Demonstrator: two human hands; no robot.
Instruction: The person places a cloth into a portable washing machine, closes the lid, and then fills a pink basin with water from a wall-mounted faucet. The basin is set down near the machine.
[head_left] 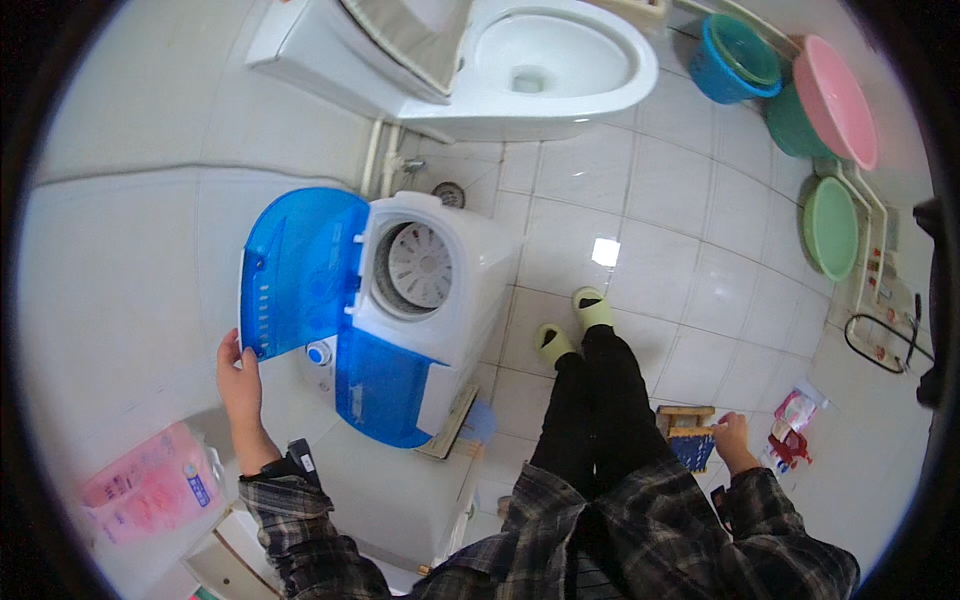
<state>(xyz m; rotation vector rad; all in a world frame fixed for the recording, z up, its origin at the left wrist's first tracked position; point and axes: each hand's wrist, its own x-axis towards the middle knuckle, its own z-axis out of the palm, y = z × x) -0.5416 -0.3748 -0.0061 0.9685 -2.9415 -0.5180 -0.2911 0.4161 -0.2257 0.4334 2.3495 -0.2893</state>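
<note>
Lid (300, 268) of small blue-white washing machine (420, 310) is swung open, standing just right of and above left hand (240, 385). Left hand's fingers are closed on lid's lower corner, thumb on its edge. Drum (418, 268) exposed, further right of that hand. Right hand (731, 436) is closed on small wooden stool (690, 432), which sits just left of it beside the legs. Pink packet (150, 487) lies down-left of left hand. Toilet (520, 60) and basins (830, 120) are well away above both hands.
</note>
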